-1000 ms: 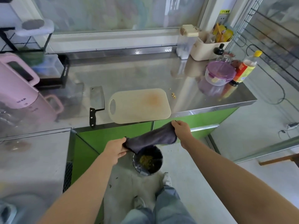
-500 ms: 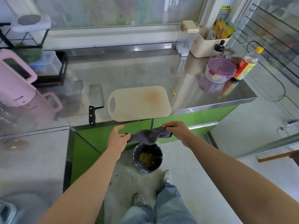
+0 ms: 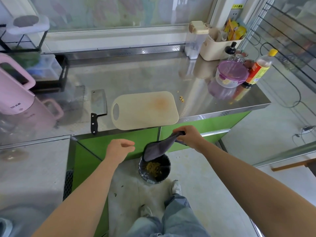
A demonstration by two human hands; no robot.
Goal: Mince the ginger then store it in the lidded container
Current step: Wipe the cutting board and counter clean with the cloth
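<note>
The right hand [image 3: 188, 136] pinches a grey cloth [image 3: 157, 149] above the bin [image 3: 154, 168]; the left hand [image 3: 119, 147] is loosely spread. The lidded container [image 3: 231, 74] stands upper right on the steel counter [image 3: 136, 74], beside a bottle [image 3: 261, 69] whose label is too small to read.

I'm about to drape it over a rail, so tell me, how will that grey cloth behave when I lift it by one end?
Probably floppy: the grey cloth, gripped at one end by the right hand, sags in a limp fold toward the bin. Likely light, since one hand alone carries it. It looks soft and matte, so it is hardly slippery.
</note>
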